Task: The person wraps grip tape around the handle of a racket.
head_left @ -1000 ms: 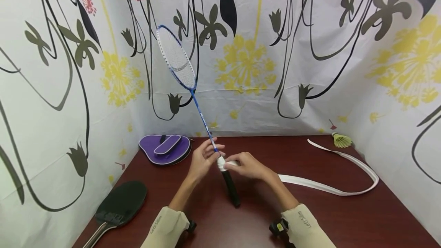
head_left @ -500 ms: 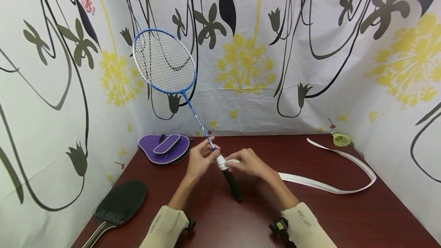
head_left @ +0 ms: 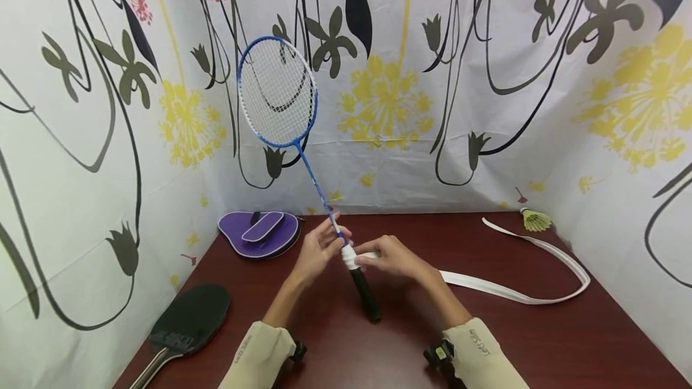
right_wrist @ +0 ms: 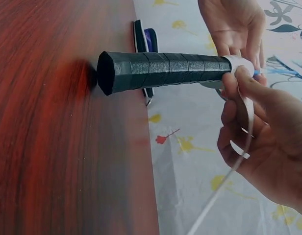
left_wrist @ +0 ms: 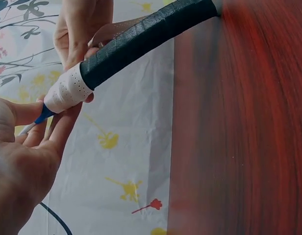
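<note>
A blue and white badminton racket leans up and to the left above the table, its black handle lowest. My left hand pinches the racket where the shaft meets the handle. White perforated grip tape is wound around the upper end of the handle; the lower part shows black wrap. My right hand pinches the tape against the handle between thumb and fingers. From that hand the loose length of tape trails over the table to the right.
On the dark red table lie a purple paddle case at the back left and a table tennis paddle at the front left. A yellow shuttlecock sits at the back right. Patterned cloth surrounds the table.
The racket has turned about its shaft; its head went from nearly edge-on to facing more forward, swinging left and then back right. Both hands have stayed at nearly the same spot.
</note>
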Motion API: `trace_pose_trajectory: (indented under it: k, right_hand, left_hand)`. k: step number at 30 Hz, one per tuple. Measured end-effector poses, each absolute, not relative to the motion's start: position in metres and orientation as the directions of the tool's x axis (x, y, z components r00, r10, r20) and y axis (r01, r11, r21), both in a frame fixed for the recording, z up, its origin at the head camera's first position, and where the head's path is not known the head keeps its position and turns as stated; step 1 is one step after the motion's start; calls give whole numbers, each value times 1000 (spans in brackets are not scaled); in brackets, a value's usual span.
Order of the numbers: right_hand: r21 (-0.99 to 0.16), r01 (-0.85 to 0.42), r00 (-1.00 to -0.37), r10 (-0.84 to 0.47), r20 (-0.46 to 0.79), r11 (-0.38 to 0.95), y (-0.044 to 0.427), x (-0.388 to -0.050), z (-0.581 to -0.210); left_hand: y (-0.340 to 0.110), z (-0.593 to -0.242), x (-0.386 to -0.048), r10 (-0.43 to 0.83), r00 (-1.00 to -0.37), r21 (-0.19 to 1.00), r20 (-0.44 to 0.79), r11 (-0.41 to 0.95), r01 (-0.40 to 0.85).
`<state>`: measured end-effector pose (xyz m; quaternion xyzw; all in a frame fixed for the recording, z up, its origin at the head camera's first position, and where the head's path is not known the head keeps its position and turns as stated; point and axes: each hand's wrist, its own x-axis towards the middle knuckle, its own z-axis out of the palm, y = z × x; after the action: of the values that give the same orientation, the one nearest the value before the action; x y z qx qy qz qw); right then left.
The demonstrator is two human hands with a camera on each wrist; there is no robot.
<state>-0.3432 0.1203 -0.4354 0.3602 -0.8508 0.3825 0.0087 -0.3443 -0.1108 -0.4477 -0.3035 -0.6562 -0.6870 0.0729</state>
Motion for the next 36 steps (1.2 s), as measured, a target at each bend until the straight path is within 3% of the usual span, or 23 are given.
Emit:
trace_pose_trajectory:
  k: [4, 12, 21, 26, 31, 36]
  right_hand:
    - [-644, -629, -726, -625, 287, 435, 120, -342, -434]
    - [-559, -669, -736, -542, 405, 490, 116, -345, -436]
    - [-583, -674, -722, -572, 390, 453, 118, -346, -436]
    - [-609, -637, -747, -572, 339, 472, 117, -346, -439]
    - [-649, -613, -740, -616, 272, 450, 117, -344, -440]
    - [-625, -628, -744, -594, 306, 464, 114, -343, -440]
  left_hand:
    - [-104, -447, -344, 281, -808, 854, 518, -116, 507]
    - [-96, -441, -342, 151, -816, 818, 558, 68, 571]
    - [-106, -442, -342, 234, -816, 844, 528, -39, 535]
    - [-106, -448, -343, 282, -809, 854, 516, -87, 514]
    - [-106, -449, -341, 308, -793, 845, 526, -77, 530]
    - [-103, -450, -340, 274, -782, 816, 560, -20, 577]
